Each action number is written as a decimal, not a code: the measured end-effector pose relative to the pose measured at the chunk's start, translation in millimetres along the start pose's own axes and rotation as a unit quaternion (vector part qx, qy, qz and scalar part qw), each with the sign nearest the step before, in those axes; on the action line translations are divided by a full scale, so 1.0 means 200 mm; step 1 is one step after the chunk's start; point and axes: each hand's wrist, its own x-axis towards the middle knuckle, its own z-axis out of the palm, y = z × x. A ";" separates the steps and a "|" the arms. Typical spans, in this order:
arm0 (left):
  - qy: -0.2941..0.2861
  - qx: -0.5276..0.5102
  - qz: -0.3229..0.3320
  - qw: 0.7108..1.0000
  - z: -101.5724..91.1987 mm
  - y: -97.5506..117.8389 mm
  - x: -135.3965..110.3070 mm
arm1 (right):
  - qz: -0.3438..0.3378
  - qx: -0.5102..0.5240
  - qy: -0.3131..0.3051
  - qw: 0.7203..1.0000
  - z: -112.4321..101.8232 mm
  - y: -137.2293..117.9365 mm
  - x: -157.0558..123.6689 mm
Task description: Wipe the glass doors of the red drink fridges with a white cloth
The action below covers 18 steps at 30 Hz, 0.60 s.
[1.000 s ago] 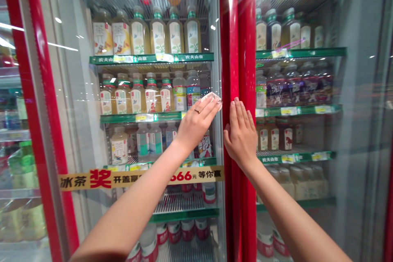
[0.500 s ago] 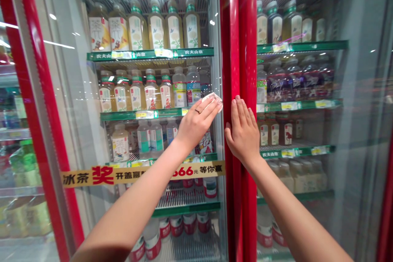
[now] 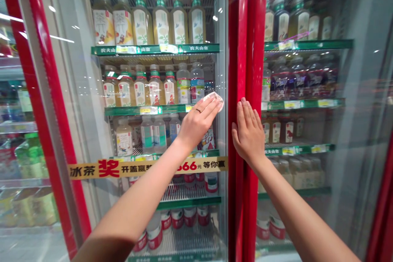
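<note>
The left arm (image 3: 138, 198) and right arm (image 3: 296, 208) are slender and bare as far as they show, tapering to narrow wrists. The left hand (image 3: 197, 122) wears 1 ring (image 3: 199, 110), a thin, darkish band near the base of a finger. The right hand (image 3: 249, 133) is bare, its 4 fingers slim, its nails short

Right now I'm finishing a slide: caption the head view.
Left hand over a white cloth on a glass door; right hand on red frame.

The left hand (image 3: 197, 119) and white cloth (image 3: 217, 96) slid a bit down the glass (image 3: 89, 102), nearer the yellow strip (image 3: 130, 169). The right hand (image 3: 250, 135) slid lower too.
</note>
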 end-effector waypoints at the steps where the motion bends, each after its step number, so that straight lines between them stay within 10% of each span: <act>1: 0.007 -0.001 -0.016 1.000 0.00 0.00 0.02 | -0.002 -0.002 0.003 1.000 0.00 0.00 0.00; 18: 0.023 -0.004 -0.020 1.000 0.04 0.07 0.01 | -0.016 0.012 0.037 0.999 0.00 0.00 -0.02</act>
